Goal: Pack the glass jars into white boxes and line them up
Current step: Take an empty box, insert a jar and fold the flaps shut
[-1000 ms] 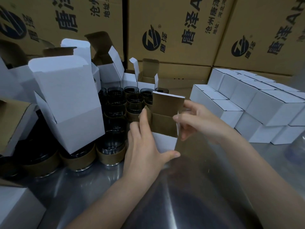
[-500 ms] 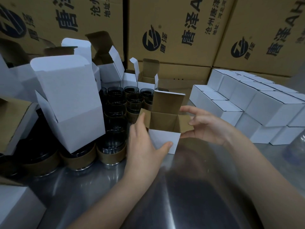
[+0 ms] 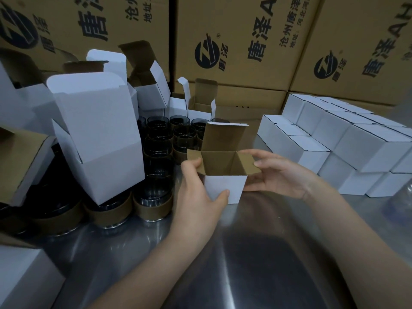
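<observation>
A small white box [image 3: 225,188] with a brown inside stands upright on the metal table [image 3: 256,253], its lid and side flaps up and nothing visible inside. My left hand [image 3: 198,190] grips its left wall, thumb across the white front. My right hand [image 3: 278,172] holds the right side, fingertips at the right flap. Several dark glass jars [image 3: 156,152] with brown paper bands stand in rows just left and behind the box. Closed white boxes [image 3: 347,143] sit lined up and stacked at the right.
Several open white boxes [image 3: 98,134] lie piled over the jars at the left. Big brown printed cartons [image 3: 245,41] wall off the back. Another white box [image 3: 20,277] sits at the near left corner. A clear plastic object [image 3: 401,201] shows at the right edge.
The box, held tilted and part-folded in the air a second ago, has been squared up and set down upright on the table, with its flaps spread open. Both hands moved down with it.
</observation>
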The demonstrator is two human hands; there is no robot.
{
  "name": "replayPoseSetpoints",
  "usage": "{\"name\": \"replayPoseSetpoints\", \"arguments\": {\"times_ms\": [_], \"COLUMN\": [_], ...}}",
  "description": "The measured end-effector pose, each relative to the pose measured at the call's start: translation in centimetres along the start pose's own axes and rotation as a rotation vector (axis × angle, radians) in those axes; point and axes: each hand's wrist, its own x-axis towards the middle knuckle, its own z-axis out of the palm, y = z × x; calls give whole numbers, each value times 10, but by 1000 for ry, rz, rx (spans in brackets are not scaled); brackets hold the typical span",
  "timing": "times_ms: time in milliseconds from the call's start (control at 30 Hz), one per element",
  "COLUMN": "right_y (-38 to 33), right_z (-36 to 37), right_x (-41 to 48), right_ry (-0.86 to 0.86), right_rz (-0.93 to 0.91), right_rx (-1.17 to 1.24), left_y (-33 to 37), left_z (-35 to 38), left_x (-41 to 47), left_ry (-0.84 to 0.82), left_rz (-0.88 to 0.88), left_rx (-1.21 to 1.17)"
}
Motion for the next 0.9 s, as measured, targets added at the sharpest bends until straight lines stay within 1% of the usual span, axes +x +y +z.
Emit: {"name": "replayPoseSetpoints", "arguments": {"times_ms": [67,167,300,433,533,600,633,700,800,867,900], "right_y": [2,2,1,0,-1,-2,-3,-9,-19,-27,-30], "right_z": [1,3,2,2,4,7,10,20,43,62,73], "right_x": [2,3,3,2,1,0,0,-2,-7,-14,-19], "right_ry": [34,34,44,46,19,68,126,302,595,706,711], "right_rz": [-20,-46,-59,-75,-81,-102,-130,-247,-560,-769,-854], "right_rx": [-16,-18,-70,-98,-104,-145,-174,-261,-399,-489,-528], "left_y": [-2,-3,-1,3,0,-4,-6,-7,-8,-7,-8], "left_z": [0,0,0,-4,-4,-3,-3,-3,-4,-3,-4], "left_x": [1,1,0,0,2,3,4,7,8,8,8], "left_ry": [9,-4,-49,-31,-35,-55,-68,-88,-82,-62,-57], "left_rz": [37,72,125,173,113,40,12,-17,6,-7,-5], "left_rx": [27,49,42,19,-19,-59,-83,-106,-80,-25,-24]}}
